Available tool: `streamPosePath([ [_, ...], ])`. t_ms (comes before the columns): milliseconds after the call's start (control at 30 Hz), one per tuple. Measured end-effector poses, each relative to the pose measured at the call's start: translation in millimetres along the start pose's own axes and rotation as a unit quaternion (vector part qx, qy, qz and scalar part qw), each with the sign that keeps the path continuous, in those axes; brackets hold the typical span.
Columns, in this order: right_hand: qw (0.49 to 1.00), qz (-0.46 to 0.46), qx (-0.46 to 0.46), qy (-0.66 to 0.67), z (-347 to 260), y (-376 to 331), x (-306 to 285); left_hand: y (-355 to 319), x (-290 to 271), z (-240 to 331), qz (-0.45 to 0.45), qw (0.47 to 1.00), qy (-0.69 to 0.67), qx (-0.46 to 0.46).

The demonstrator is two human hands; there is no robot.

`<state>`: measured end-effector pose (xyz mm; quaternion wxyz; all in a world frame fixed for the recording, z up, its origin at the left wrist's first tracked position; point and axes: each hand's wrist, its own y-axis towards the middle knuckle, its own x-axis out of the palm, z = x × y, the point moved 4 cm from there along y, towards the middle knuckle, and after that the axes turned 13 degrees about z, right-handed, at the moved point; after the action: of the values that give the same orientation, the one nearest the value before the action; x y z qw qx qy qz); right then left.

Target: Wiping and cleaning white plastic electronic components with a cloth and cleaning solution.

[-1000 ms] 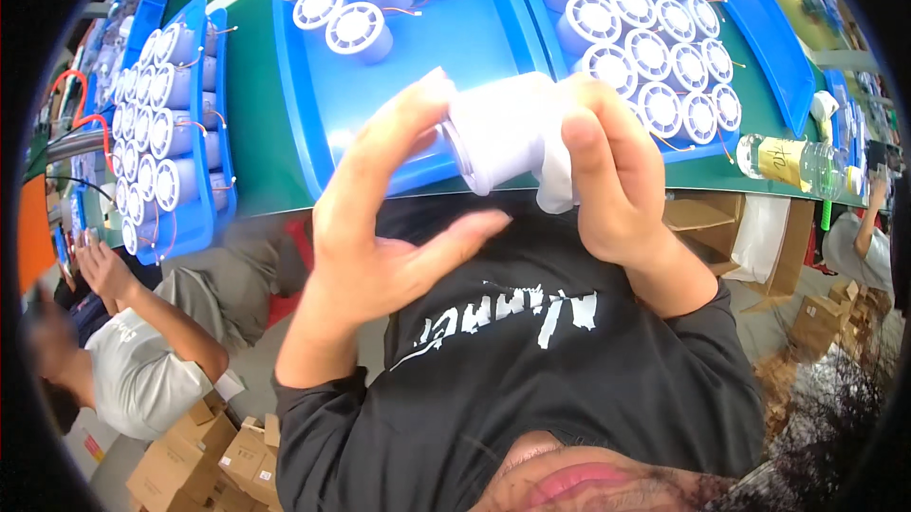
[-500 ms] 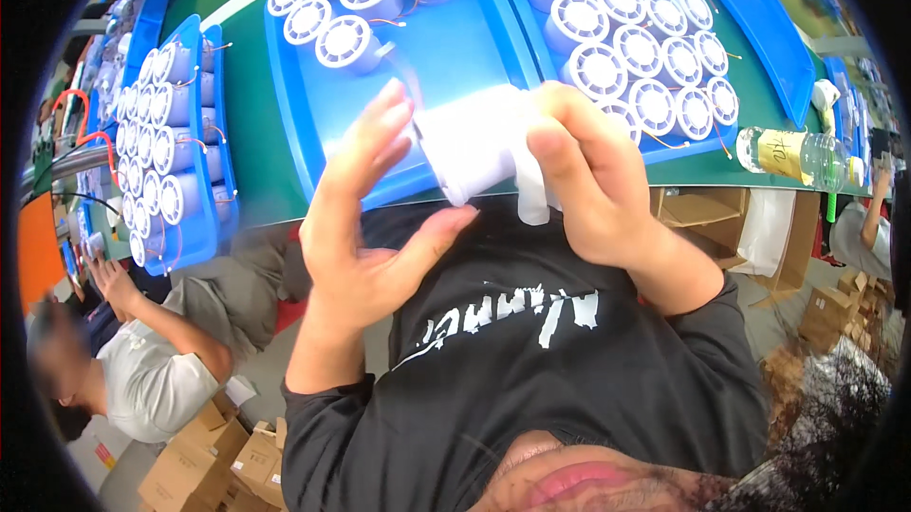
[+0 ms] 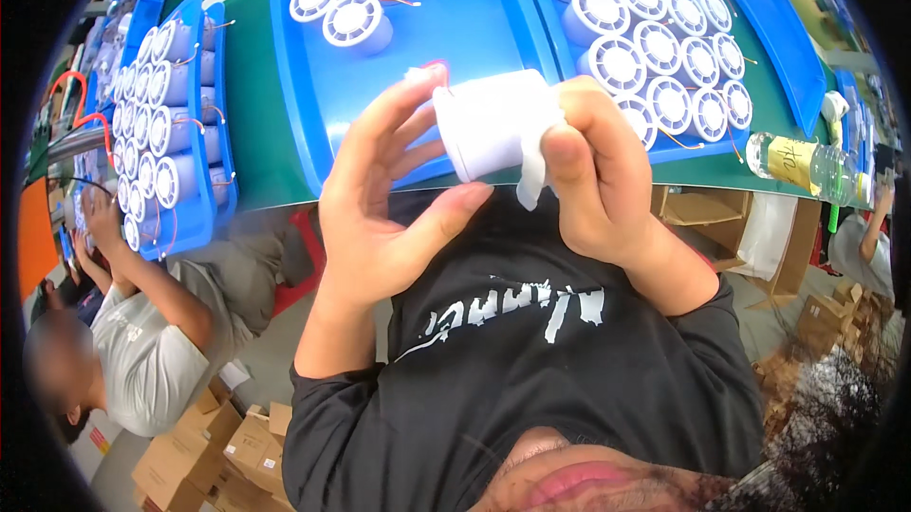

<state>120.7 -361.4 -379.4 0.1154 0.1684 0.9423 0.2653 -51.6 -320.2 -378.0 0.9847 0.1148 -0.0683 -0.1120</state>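
The right hand (image 3: 607, 170) is closed on the right end of 1 white cylinder (image 3: 498, 128), thumb in front and bent fingers behind, with a limp white strip (image 3: 534, 180) hanging between grip and cylinder. The left hand (image 3: 375, 223) is open in a wide curve about the other end: the thumb stands apart below the rim, and whether a fingertip touches the upper edge I cannot tell. The cylinder is raised over the near edge of the middle blue tray (image 3: 474, 37), lying nearly on its side.

The step in hand looks like wiping or turning the piece, judging by the strip. The next move seems to call for a steady right grip and, if the left is to take the load, thumb and fingers closing evenly on the rim.

Beyond, 6 similar cylinders show in the middle tray; the right blue tray (image 3: 716, 149) holds closely packed rows. A clear bottle (image 3: 792, 163) lies on the green bench (image 3: 256, 132).
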Motion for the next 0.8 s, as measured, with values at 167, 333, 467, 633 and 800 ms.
streamPosePath([
  [167, 0.993, -0.005, -0.103, -0.056, -10.2, 2.6, -1.8, 3.3, -4.1, 5.1, -0.018, 0.983, -0.100, -0.154],
  [333, 0.988, 0.004, -0.146, -0.055, -16.3, -3.0, 1.8, 5.0, -7.9, 6.1, -0.026, 0.975, -0.093, -0.200],
  [467, 1.000, 0.007, 0.007, 0.028, 2.6, -2.2, 9.0, 4.4, -6.2, 10.2, -0.022, 0.996, -0.015, -0.079],
  [633, 0.833, -0.010, 0.475, 0.285, 19.8, 11.4, 26.4, 4.5, -15.0, 22.9, -0.049, 0.957, 0.233, 0.164],
  [800, 0.696, 0.012, 0.469, 0.544, 16.7, 17.7, 9.1, 1.3, -26.6, 24.6, 0.038, 0.998, 0.050, -0.025],
])
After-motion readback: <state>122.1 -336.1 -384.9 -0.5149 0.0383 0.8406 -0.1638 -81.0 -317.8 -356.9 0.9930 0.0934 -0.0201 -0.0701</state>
